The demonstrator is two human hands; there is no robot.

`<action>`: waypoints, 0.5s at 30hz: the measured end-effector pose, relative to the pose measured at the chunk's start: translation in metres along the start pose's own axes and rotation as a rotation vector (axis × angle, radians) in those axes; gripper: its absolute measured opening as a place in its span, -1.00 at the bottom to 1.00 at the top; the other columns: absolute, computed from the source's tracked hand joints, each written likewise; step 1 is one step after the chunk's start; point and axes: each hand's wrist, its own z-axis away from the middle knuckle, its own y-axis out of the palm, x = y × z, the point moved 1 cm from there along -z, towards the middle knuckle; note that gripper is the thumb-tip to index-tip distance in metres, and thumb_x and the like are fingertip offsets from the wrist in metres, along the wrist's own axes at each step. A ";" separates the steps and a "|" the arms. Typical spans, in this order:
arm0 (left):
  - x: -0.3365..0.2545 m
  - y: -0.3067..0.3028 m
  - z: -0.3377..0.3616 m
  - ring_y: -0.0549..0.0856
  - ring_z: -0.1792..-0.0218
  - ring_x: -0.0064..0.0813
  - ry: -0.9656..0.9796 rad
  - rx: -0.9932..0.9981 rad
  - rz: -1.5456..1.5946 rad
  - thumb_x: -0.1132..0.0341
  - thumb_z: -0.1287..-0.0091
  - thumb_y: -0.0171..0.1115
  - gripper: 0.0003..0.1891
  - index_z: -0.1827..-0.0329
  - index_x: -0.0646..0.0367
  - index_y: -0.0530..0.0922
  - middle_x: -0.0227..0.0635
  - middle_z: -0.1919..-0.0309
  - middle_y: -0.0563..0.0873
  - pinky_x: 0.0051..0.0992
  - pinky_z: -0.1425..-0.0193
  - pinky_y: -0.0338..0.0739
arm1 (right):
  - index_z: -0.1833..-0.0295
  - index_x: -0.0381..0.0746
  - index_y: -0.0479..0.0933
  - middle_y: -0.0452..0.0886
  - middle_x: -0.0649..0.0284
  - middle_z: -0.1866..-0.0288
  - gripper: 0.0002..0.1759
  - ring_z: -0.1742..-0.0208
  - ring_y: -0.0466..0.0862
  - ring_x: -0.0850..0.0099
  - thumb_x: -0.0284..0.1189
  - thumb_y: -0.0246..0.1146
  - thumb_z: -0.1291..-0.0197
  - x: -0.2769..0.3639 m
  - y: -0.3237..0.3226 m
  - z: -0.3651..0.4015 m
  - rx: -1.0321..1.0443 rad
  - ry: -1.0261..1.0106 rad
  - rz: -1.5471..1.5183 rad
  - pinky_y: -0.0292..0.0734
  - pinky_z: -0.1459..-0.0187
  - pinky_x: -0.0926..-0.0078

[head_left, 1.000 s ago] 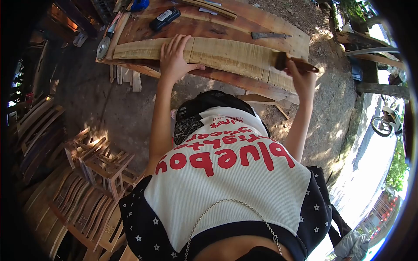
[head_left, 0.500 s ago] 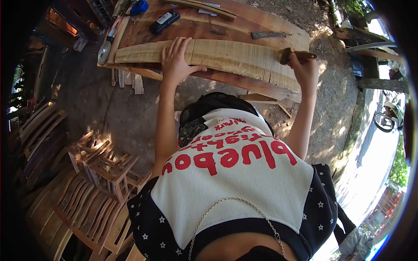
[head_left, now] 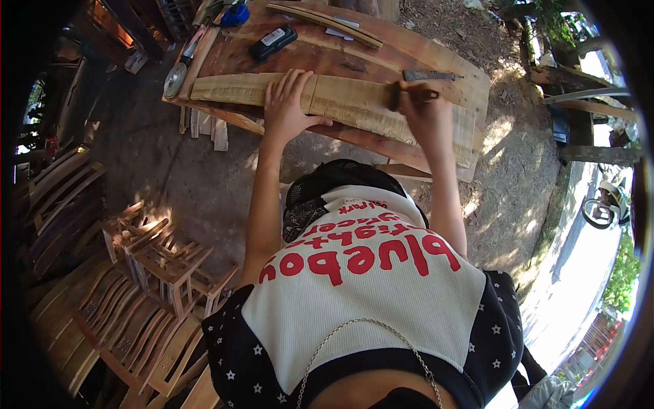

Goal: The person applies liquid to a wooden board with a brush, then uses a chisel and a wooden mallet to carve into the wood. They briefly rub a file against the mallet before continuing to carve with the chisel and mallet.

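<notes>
A long, curved pale wooden board lies along the near side of the wooden table. My left hand rests on the board left of its middle, fingers spread over the top and thumb at the near edge. Over the right half of the board, my right hand is closed around a brush with a brown handle. The brush head is at the board's surface, and motion blurs it a little. A dark flat metal tool lies just beyond the board.
A black case, a blue tape measure and narrow wood strips lie farther back on the table. An angle grinder sits at its left end. Wooden chair parts are stacked at lower left.
My right hand has moved the brush left along the board, from near its right end toward the middle. My left hand stays on the board. The whole view has shifted slightly.
</notes>
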 end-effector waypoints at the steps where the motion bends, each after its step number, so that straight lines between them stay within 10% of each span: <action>1: 0.000 0.000 0.000 0.26 -0.38 -0.27 -0.007 -0.004 0.002 -0.32 0.40 0.46 0.11 -0.34 -0.08 0.29 -0.35 -0.32 0.35 -0.07 -0.44 -0.01 | 0.40 -0.24 0.61 0.61 0.09 0.59 -0.75 0.49 0.68 0.19 -0.29 0.20 -0.17 -0.009 -0.017 0.001 0.005 0.046 0.069 0.54 0.46 0.32; 10: -0.019 -0.016 -0.006 0.26 -0.38 -0.23 0.089 0.033 0.064 -0.19 0.23 0.48 -0.01 -0.33 -0.02 0.30 -0.30 -0.32 0.35 -0.08 -0.43 0.05 | 0.35 -0.30 0.42 0.55 -0.07 0.58 -0.75 0.49 0.61 -0.05 -0.31 0.16 -0.17 0.046 0.059 -0.008 0.085 -0.184 0.170 0.53 0.45 0.05; 15: -0.052 -0.025 -0.014 0.61 0.02 -0.18 -0.039 -0.047 0.480 0.22 -0.01 0.42 -0.43 -0.13 0.04 0.47 -0.22 0.01 0.61 -0.31 -0.04 0.50 | 0.26 -0.36 0.48 0.63 -0.07 0.40 -0.70 0.35 0.65 -0.02 -0.29 0.23 -0.11 0.057 0.062 -0.014 0.231 -0.239 0.083 0.56 0.31 0.11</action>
